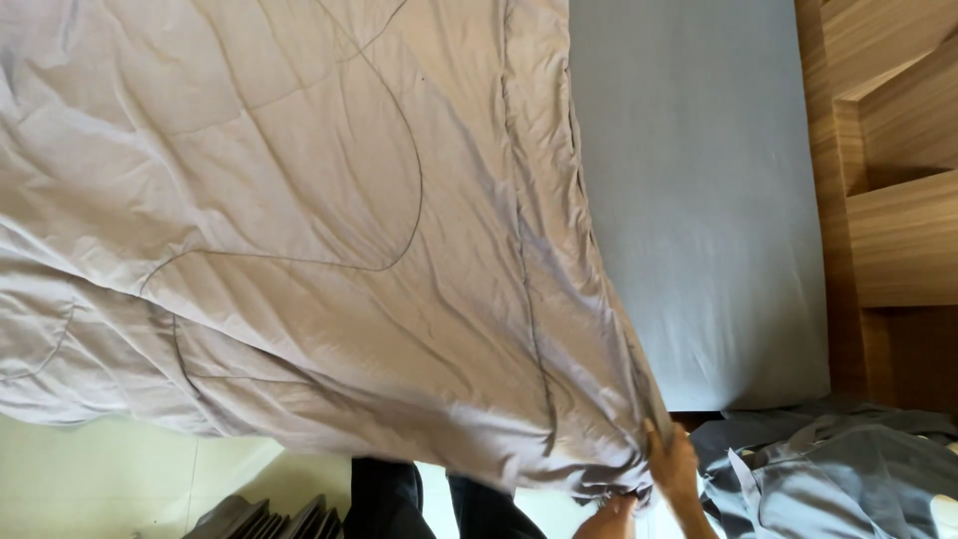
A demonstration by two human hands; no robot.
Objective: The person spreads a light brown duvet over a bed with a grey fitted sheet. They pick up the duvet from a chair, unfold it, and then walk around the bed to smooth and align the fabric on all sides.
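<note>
1. Wooden furniture (898,200) with stepped shelves fills the right edge of our view, and beside it lies a mattress (699,200) covered in a smooth blue-grey sheet.

2. Pale floor (90,469) shows at the bottom left, under the hanging cloth.

3. We hold up a large grey quilt (299,220), stitched with curved dark lines; it spreads across most of the view and overlaps the left part of the mattress.

4. Its lower right corner gathers into tight folds just where our hands meet it, near the bottom of the view.

5. Our right hand (674,464) reaches up along the quilt's edge; the fingers (654,431) press against the cloth and seem to pinch the corner, though the folds hide part of the grip.

6. Our left hand (609,521) sits lower, just beside the right one and touching the bunched hem; only a small part shows at the frame's edge, so we cannot tell whether its fingers are clenched or loose.

7. Our dark trouser legs (419,504) show below the quilt, standing on the pale floor.

8. To the right of our hands lies a crumpled heap of blue-grey bedding (828,469), near the foot of the mattress.

9. At the bottom left, a dark ribbed object (269,519) pokes into view; we cannot tell what it is.
</note>
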